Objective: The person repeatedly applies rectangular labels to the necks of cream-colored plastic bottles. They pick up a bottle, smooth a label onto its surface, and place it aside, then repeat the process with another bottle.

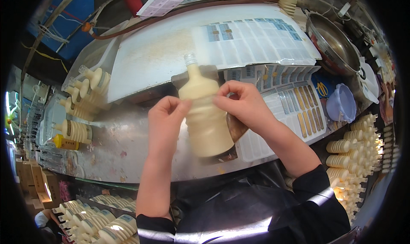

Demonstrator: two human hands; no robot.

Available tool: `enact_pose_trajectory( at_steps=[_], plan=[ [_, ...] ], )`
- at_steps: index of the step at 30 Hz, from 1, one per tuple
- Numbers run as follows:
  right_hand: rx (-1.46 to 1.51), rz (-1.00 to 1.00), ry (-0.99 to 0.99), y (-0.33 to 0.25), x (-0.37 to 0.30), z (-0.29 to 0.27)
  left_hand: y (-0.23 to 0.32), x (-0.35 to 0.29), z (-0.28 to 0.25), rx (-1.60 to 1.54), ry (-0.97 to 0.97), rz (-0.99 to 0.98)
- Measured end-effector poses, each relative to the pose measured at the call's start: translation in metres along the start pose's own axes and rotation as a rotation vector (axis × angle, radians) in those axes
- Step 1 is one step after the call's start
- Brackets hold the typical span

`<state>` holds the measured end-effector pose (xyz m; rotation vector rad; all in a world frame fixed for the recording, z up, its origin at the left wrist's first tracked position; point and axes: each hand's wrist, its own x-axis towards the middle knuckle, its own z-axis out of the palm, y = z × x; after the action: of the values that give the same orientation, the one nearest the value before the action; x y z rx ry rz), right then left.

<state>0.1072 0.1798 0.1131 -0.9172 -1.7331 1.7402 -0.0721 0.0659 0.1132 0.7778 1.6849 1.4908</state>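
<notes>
A cream-coloured bottle (209, 131) with a ribbed body and a clear glass neck lies in front of me, its neck pointing away. Under it is a dark rest (218, 73), mostly hidden by the bottle. My left hand (168, 109) is at the bottle's left shoulder, thumb and forefinger pinched together. At the opposite shoulder my right hand (239, 100) makes the same kind of pinch. A faint, thin band seems to run across the bottle between the fingertips; blur keeps me from making out what it is.
Label sheets with blue and gold strips (299, 107) lie right of the bottle, below a sloping white board (153, 43). A lilac bucket (341, 103) and a metal basin (333, 39) stand at right. Cream bottles (92, 90) stand at left; more (352, 150) crowd the right side.
</notes>
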Motion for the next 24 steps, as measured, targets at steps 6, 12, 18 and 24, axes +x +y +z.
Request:
enact_pose_trajectory(
  at_steps=[6,12,18,24],
  plan=[
    [-0.072,-0.006,0.122,0.027,0.032,0.007,-0.027,0.029,0.0,-0.139,0.024,-0.012],
    [0.046,0.057,0.116,0.034,0.034,-0.004,-0.039,0.036,-0.001,-0.1,0.084,0.005],
    [0.041,0.013,0.122,0.042,0.037,-0.005,-0.032,0.028,0.018,-0.246,0.129,0.031],
    [0.112,0.04,0.149,0.04,0.036,-0.002,-0.045,0.034,0.02,-0.233,0.134,0.065]
  ],
)
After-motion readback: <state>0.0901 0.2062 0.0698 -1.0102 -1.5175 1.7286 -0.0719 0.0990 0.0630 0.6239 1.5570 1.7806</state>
